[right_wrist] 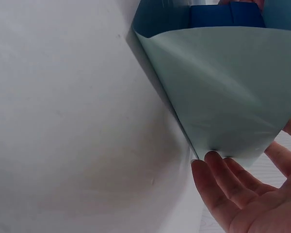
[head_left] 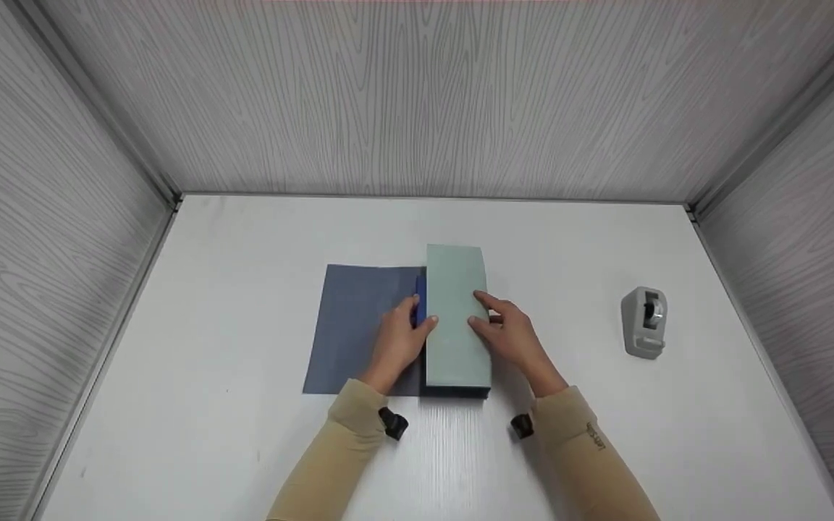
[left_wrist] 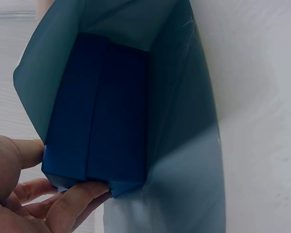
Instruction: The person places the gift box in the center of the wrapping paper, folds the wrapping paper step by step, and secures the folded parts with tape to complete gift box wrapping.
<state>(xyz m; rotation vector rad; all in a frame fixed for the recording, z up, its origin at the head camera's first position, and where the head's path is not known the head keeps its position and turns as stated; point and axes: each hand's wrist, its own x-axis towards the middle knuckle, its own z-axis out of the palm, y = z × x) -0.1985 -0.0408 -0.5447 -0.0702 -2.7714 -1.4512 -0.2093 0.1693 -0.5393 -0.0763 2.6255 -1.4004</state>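
A blue box lies inside a sheet of wrapping paper, grey-blue inside and pale green outside. The paper's right part is folded up over the box, and its left part lies flat on the table. My left hand grips the box's left side, its thumb on top by the paper's edge and its fingers against the box's side. On the other side, my right hand touches the folded paper with extended fingers, thumb and index fingertips on its top. Most of the box is hidden beneath the paper in the head view.
A grey tape dispenser with a roll in it stands to the right on the white table. Grey wood-grain panels rise behind the table and along both sides.
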